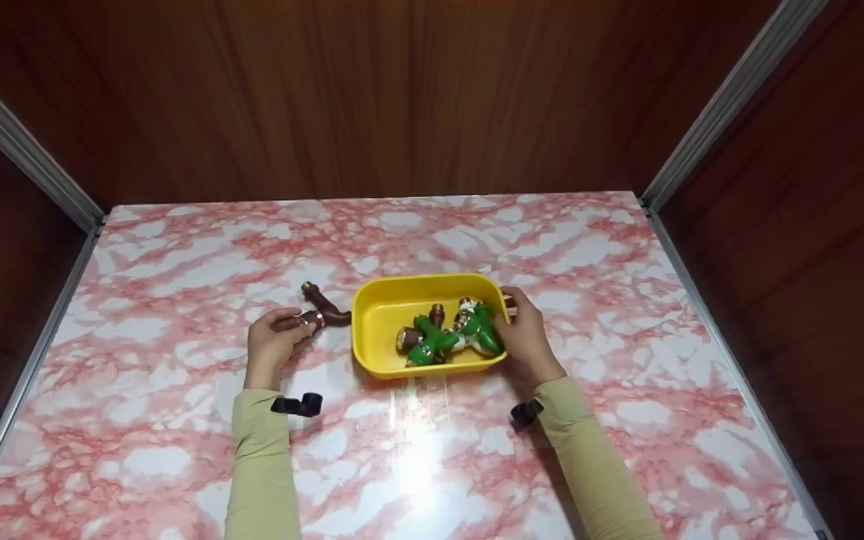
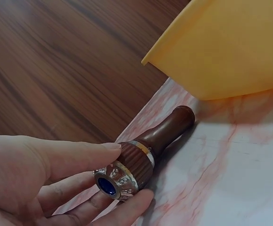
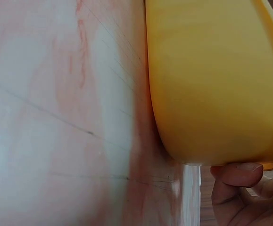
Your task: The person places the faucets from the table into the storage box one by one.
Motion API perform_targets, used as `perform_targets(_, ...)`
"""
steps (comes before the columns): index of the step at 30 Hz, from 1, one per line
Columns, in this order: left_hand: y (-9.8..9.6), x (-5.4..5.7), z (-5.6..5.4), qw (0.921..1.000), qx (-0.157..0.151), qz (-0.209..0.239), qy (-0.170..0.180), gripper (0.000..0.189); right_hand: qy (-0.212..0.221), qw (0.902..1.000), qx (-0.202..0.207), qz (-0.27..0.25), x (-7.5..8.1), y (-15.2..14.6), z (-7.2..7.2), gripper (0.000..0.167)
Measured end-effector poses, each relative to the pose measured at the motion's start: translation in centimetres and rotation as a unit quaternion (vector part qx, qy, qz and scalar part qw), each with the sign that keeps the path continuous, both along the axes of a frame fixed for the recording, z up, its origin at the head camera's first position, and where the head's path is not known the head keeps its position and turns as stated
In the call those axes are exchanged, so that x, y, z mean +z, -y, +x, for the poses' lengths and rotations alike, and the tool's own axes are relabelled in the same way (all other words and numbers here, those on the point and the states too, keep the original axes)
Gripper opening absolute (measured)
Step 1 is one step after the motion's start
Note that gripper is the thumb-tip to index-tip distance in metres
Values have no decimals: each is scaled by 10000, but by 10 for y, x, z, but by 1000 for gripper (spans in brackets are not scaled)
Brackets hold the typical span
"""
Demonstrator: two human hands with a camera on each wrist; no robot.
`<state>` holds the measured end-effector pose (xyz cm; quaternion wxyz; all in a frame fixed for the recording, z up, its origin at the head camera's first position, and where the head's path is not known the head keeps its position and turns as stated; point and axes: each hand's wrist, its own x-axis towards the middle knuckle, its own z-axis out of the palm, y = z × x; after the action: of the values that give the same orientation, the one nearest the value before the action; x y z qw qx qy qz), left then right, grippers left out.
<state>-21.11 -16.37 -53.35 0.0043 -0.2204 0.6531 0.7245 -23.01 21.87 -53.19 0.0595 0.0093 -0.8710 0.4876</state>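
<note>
A yellow plastic box (image 1: 391, 291) stands on the table with several glossy green, brown and white pieces (image 1: 432, 345) lying inside. To its left, my left hand (image 1: 273, 339) holds a brown branching, pipe-shaped piece (image 1: 321, 301) between thumb and fingers. In the left wrist view, this brown piece (image 2: 138, 157) shows a ribbed collar, silver and gold bands and a dark blue round end. One arm of it points at the box wall. My right hand (image 1: 528, 334) grips the right end of the box at its rim. The right wrist view shows fingers against the box's outer wall (image 3: 211, 94).
The tabletop (image 1: 177, 285) has a red and white marbled surface with a bright glare in front of the box. Dark wooden panels (image 1: 372, 97) close off the back and sides, with metal strips (image 1: 732, 75) along the corners.
</note>
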Motion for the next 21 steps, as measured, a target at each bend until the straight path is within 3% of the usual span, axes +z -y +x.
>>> perform_targets(11,-1,4,-1,9982,49,585,142,48,-63,9999,14,99,1,0,1,43)
perform_targets(15,-1,5,-1,9980,116,604,159,43,-47,10000,22,52,1,0,2,43)
perform_targets(21,3,-5,-5,9975,214,675,81,35,28,10000,19,19,2,0,2,43)
